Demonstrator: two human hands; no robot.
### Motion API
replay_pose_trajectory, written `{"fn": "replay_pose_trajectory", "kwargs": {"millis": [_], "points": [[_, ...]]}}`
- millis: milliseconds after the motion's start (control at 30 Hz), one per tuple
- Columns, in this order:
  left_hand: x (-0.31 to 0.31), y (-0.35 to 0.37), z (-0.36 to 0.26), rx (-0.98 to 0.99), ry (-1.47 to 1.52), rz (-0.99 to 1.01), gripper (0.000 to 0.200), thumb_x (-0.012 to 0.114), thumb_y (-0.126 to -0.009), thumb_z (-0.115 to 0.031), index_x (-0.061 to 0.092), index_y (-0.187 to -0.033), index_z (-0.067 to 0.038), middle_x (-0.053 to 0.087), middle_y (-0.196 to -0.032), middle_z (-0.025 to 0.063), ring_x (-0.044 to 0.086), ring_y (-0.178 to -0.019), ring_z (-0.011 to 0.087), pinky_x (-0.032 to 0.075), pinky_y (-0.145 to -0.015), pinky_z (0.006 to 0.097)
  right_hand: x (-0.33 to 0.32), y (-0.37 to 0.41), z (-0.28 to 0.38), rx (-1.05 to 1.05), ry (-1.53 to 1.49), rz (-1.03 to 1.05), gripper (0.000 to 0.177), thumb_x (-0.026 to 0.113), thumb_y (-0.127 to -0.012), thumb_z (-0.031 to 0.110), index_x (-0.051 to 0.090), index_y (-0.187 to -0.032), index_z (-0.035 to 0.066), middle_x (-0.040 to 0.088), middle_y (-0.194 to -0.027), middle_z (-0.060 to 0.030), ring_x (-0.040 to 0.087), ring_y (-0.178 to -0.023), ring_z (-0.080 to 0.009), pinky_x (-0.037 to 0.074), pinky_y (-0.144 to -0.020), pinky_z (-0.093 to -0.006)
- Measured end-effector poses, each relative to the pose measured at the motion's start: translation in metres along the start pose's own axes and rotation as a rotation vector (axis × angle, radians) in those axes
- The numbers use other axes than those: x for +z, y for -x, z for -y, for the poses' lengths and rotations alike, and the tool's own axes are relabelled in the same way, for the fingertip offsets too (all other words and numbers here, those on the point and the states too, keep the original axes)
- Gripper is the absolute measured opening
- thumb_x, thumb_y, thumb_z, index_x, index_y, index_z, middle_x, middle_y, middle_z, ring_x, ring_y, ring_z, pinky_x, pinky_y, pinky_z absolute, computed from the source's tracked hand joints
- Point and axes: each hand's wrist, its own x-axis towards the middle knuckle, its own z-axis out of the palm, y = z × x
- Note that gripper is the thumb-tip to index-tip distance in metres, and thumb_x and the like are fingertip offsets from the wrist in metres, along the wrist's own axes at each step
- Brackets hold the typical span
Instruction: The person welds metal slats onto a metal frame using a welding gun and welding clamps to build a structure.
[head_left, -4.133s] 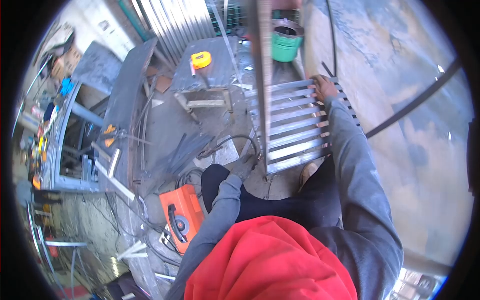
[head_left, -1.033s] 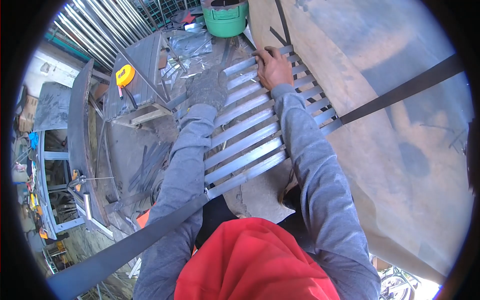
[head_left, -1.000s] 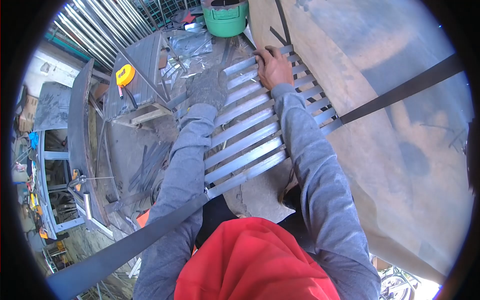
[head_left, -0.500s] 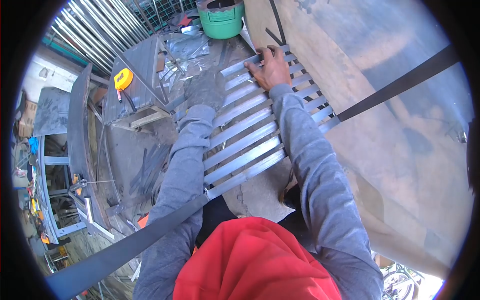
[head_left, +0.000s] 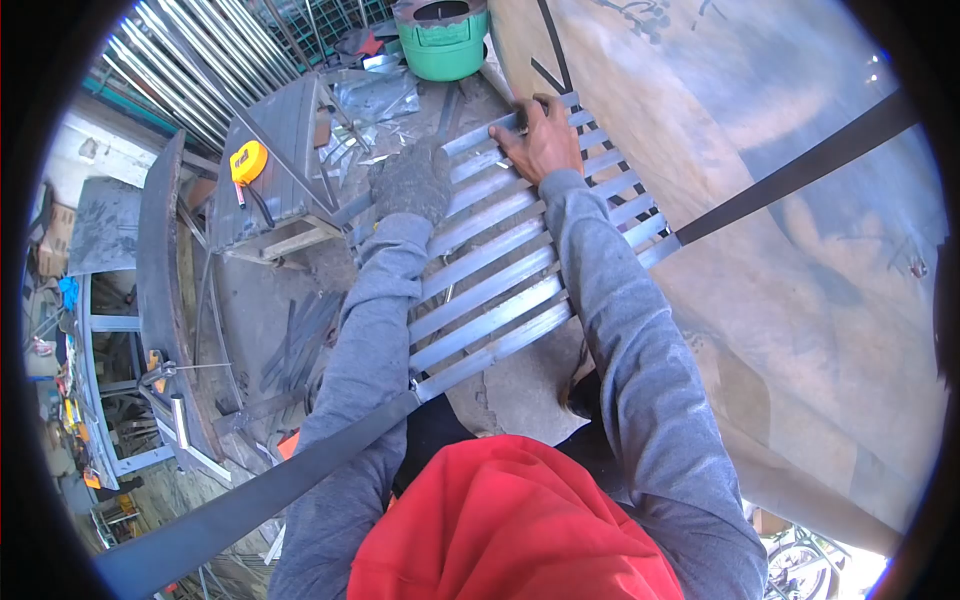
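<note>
My left hand, in a dark grey glove, is closed on the far left part of a slatted metal frame. Several silvery bars lie side by side across this frame. At its far edge my right hand, bare, has its fingers curled over the outermost bar, with the thumb pointing left. A long dark flat bar runs from the frame's near left corner toward the lower left. Another dark bar extends from its right side to the upper right.
A yellow tape measure rests on a grey bench at the left. Beyond the frame stands a green container. A large brown sheet fills the right side. Metal tubes stand upper left.
</note>
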Motion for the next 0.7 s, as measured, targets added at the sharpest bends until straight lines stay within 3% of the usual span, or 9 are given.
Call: {"fn": "replay_pose_trajectory", "kwargs": {"millis": [467, 700], "points": [[-0.016, 0.003, -0.011, 0.002, -0.03, 0.088, 0.037, 0.041, -0.098, -0.033, 0.061, -0.124, -0.016, 0.067, -0.115, 0.0144, 0.062, -0.11, 0.0339, 0.033, -0.106, 0.0506, -0.005, 0.001, 0.001, 0.013, -0.018, 0.02, 0.061, 0.071, -0.083, 0.046, 0.057, -0.132, 0.014, 0.049, -0.137, -0.0151, 0.055, -0.121, -0.0326, 0.044, -0.102, -0.0432], [-0.006, 0.006, -0.005, 0.044, -0.037, -0.043, 0.037, 0.041, -0.098, -0.034, 0.062, -0.122, -0.015, 0.068, -0.112, 0.0143, 0.063, -0.108, 0.0341, 0.034, -0.106, 0.0502, -0.006, 0.002, 0.003, 0.015, -0.022, 0.02, 0.052, 0.072, -0.082, 0.043, 0.063, -0.125, 0.014, 0.047, -0.139, -0.0135, 0.052, -0.124, -0.0315, 0.041, -0.102, -0.0469]]}}
